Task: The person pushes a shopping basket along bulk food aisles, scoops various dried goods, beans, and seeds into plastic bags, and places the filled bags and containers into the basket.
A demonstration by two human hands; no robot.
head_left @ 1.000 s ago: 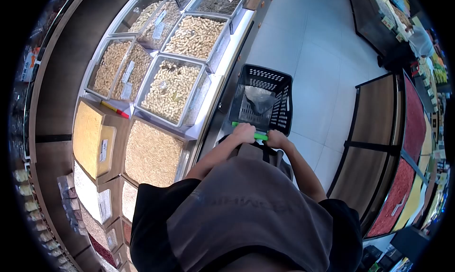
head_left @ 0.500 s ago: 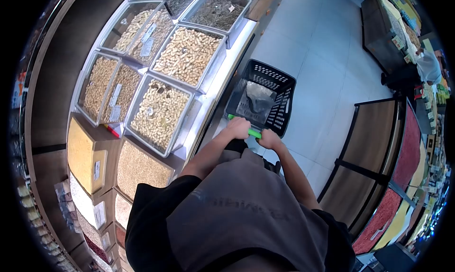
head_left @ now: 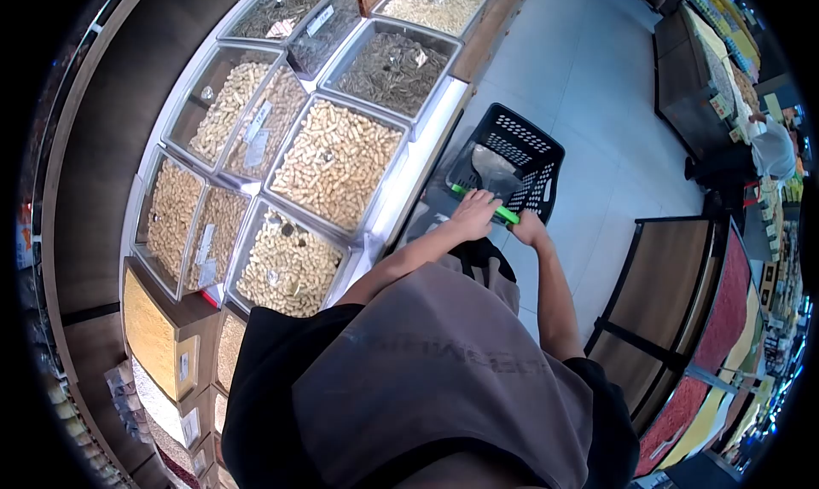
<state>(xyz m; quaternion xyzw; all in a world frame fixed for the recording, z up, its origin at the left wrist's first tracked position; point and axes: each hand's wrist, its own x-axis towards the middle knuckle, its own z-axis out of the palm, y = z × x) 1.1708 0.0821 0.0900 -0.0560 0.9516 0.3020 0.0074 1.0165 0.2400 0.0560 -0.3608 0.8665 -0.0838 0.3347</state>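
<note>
My left hand [head_left: 474, 215] is wrapped around the bright green handle [head_left: 505, 213] of a shopping cart. Further right on the same bar, my right hand [head_left: 530, 229] is closed too. Just beyond the handle sits a black basket [head_left: 543, 153] with perforated walls. Inside it lies a clear plastic bag [head_left: 495, 167]; its contents are too small to tell. Most of the cart's frame is hidden under the basket and my arms.
Along my left runs a counter of clear bins with peanuts [head_left: 337, 161] and dark dried strips [head_left: 391, 73]. Pale tiled floor [head_left: 589, 114] stretches ahead. A wooden display [head_left: 653, 276] flanks the right side, and a person [head_left: 768, 144] stands near the far-right counter.
The bins on the left have slid down and back in view, and more bins show ahead. Basket and hands appear slightly further right. Both hands keep their hold on the handle.
</note>
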